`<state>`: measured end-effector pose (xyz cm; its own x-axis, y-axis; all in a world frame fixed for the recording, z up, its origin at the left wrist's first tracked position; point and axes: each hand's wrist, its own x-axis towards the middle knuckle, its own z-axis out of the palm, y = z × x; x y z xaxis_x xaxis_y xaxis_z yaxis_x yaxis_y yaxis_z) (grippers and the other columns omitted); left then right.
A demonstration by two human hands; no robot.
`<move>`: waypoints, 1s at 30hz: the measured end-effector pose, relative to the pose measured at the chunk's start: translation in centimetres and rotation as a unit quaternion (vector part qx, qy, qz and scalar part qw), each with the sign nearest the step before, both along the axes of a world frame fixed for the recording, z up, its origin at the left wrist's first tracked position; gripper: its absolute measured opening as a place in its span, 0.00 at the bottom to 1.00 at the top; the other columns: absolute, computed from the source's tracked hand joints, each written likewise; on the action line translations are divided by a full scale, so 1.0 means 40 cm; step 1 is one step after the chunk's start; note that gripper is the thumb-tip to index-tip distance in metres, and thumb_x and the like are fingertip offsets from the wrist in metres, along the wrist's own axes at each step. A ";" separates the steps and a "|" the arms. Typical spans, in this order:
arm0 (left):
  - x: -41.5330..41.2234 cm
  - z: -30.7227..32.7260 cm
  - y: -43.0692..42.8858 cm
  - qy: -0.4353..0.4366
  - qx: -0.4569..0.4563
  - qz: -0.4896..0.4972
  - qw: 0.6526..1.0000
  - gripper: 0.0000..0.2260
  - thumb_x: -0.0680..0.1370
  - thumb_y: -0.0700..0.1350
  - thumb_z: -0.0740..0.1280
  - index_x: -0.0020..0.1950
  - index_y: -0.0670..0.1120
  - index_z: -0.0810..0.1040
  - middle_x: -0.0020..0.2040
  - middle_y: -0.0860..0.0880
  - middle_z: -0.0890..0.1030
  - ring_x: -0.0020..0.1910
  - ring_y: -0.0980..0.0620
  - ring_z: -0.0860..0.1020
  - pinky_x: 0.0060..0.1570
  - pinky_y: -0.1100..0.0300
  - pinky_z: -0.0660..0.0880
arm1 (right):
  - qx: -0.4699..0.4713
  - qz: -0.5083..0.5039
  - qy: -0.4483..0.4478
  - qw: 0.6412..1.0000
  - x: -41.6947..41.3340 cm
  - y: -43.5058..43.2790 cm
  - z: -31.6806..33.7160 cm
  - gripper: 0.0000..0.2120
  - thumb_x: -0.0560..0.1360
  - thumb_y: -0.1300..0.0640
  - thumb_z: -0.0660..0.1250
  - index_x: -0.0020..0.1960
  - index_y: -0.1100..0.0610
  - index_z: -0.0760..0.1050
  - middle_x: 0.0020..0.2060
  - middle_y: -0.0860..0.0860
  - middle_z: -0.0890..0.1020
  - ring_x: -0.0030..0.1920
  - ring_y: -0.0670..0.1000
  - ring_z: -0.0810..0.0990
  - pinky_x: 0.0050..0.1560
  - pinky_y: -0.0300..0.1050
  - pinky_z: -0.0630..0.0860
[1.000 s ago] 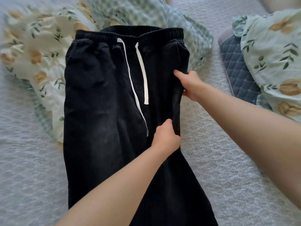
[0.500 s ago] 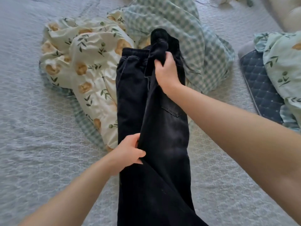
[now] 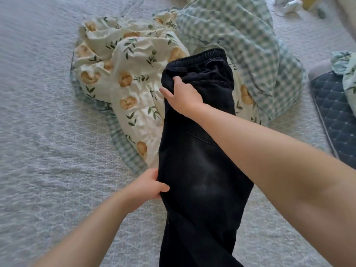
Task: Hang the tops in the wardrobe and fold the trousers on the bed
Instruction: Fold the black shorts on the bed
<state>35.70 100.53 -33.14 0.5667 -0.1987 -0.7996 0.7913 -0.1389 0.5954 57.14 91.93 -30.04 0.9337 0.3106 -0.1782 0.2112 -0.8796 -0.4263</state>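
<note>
Black trousers [image 3: 202, 170] lie lengthwise on the bed, folded in half so one leg covers the other, with the elastic waistband at the far end and a back pocket facing up. My right hand [image 3: 183, 97] grips the left edge of the top layer just below the waistband. My left hand [image 3: 148, 185] pinches the left edge of the trousers lower down, thumb on top of the fabric. The leg ends run out of view at the bottom.
A crumpled quilt [image 3: 125, 74], cream with a floral print and green check lining, lies under the waistband end. A navy quilted pad [image 3: 335, 112] sits at the right edge. The bed has a pale grey textured cover [image 3: 48, 132].
The right half of the trousers was lifted and carried over to the left, hiding the white drawstrings. Both hands now hold the folded left edge down on the bed.
</note>
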 end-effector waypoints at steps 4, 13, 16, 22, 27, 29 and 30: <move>0.021 0.000 0.006 -0.006 -0.015 -0.036 0.999 0.13 0.79 0.45 0.69 0.63 0.55 0.76 0.56 0.55 0.84 0.54 0.54 0.83 0.57 0.53 0.80 | 0.120 -0.003 0.080 0.990 0.037 -0.013 0.042 0.22 0.81 0.42 0.53 0.62 0.57 0.71 0.39 0.55 0.82 0.30 0.50 0.82 0.27 0.41 0.75; 0.307 0.040 0.028 -0.093 -0.025 0.201 0.975 0.15 0.79 0.53 0.67 0.61 0.44 0.79 0.53 0.48 0.85 0.50 0.50 0.84 0.55 0.52 0.80 | -0.007 -0.208 -0.060 0.976 0.159 -0.218 0.036 0.28 0.78 0.41 0.61 0.69 0.58 0.62 0.67 0.57 0.68 0.66 0.60 0.69 0.63 0.54 0.68; 0.409 0.060 0.002 -0.106 -0.042 0.276 0.954 0.14 0.78 0.54 0.69 0.56 0.44 0.80 0.50 0.48 0.86 0.47 0.51 0.85 0.50 0.54 0.80 | 0.030 -0.277 -0.025 0.960 0.150 -0.250 0.014 0.36 0.77 0.34 0.57 0.72 0.60 0.60 0.70 0.59 0.64 0.69 0.61 0.65 0.64 0.56 0.66; 0.496 0.050 -0.016 -0.180 0.044 0.292 0.938 0.08 0.80 0.40 0.66 0.59 0.46 0.77 0.50 0.47 0.83 0.47 0.49 0.83 0.42 0.55 0.81 | 0.185 -0.280 0.053 0.940 0.154 -0.326 -0.056 0.20 0.79 0.42 0.59 0.55 0.59 0.73 0.46 0.51 0.78 0.48 0.52 0.77 0.51 0.48 0.75; 0.526 0.037 -0.021 -0.240 0.078 0.289 0.924 0.13 0.80 0.34 0.61 0.51 0.52 0.78 0.51 0.50 0.83 0.50 0.49 0.82 0.52 0.50 0.81 | 0.286 -0.283 0.014 0.916 0.219 -0.394 -0.051 0.06 0.82 0.57 0.57 0.51 0.55 0.72 0.41 0.47 0.76 0.40 0.45 0.73 0.41 0.37 0.71; 0.529 0.017 -0.027 -0.232 0.110 0.293 0.921 0.12 0.80 0.35 0.62 0.55 0.50 0.79 0.51 0.49 0.83 0.50 0.49 0.82 0.53 0.50 0.81 | 0.270 -0.281 0.022 0.921 0.224 -0.394 -0.081 0.06 0.81 0.55 0.59 0.49 0.53 0.73 0.40 0.47 0.77 0.39 0.45 0.74 0.41 0.38 0.72; 0.525 0.009 -0.031 -0.223 0.122 0.301 0.919 0.10 0.80 0.36 0.63 0.56 0.49 0.79 0.50 0.49 0.83 0.49 0.49 0.82 0.53 0.51 0.81 | 0.268 -0.285 0.032 0.919 0.220 -0.392 -0.094 0.07 0.81 0.54 0.59 0.46 0.53 0.73 0.38 0.47 0.76 0.37 0.45 0.73 0.37 0.38 0.71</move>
